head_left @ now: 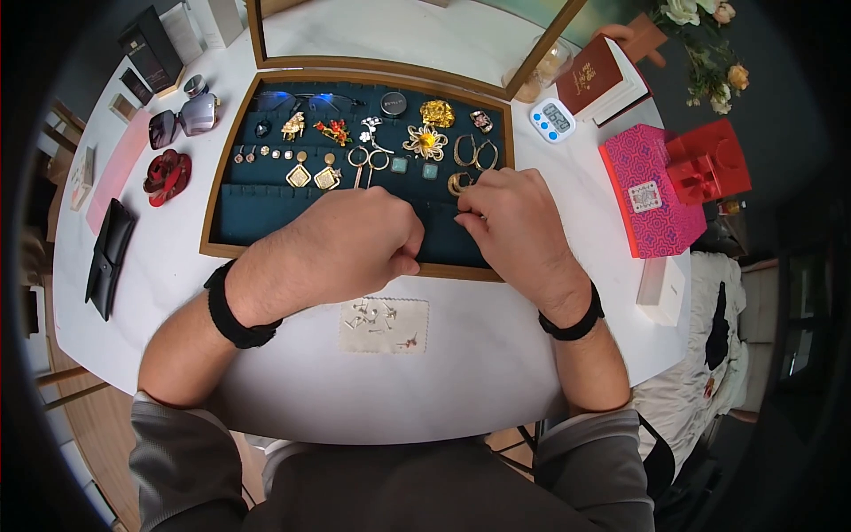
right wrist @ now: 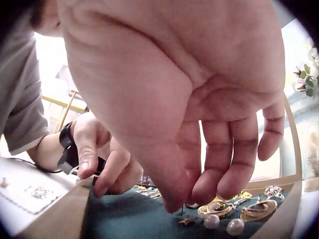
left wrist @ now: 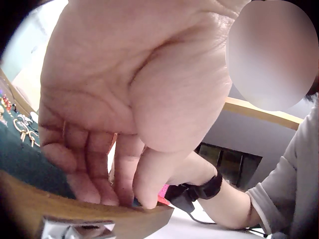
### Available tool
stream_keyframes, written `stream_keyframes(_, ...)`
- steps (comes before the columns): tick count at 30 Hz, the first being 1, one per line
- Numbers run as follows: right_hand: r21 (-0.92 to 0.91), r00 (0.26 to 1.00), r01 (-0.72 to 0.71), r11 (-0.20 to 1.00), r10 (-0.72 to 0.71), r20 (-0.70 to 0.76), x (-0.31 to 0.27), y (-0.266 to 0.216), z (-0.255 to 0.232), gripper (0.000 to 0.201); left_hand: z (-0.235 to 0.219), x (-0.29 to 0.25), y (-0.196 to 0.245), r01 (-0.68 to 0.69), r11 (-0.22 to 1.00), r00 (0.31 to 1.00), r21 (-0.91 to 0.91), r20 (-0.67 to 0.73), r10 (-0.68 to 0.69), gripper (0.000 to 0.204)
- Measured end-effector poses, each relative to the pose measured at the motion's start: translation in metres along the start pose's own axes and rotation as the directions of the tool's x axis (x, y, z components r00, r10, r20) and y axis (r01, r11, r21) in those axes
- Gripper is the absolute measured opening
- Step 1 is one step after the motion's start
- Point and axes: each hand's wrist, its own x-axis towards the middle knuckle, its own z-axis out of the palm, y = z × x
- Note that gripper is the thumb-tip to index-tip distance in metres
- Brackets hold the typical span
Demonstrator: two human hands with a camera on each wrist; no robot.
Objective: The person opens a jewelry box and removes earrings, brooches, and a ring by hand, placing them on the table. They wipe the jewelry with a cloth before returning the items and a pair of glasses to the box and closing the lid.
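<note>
Star-shaped stud (right wrist: pixel 187 220) sits just beneath our right hand (head_left: pixel 514 213), whose thumb and fingertip appear to pinch its thin post, long axis upright; our left hand (head_left: pixel 359 238) hangs loosely curled near the jewellery tray's front rim (head_left: pixel 470 272).

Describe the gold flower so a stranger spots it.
Find the wood-framed case, lined dark green. In its right half, just below a chunky gold ornament, lies the gold flower. Unlike its neighbours, it has gold petals round a yellow centre.

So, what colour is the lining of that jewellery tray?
The lining is dark teal green; the head view shows it best.
</note>
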Motion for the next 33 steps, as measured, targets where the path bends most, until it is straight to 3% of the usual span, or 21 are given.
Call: stream_keyframes(33, -0.025, 0.998, 0.053, 0.998, -0.054, -0.03, -0.003, -0.003, 0.01, 0.006, 0.008, -0.001, -0.001, -0.019, 0.998, 1.0, 0.059, -0.009, 0.02, 0.008)
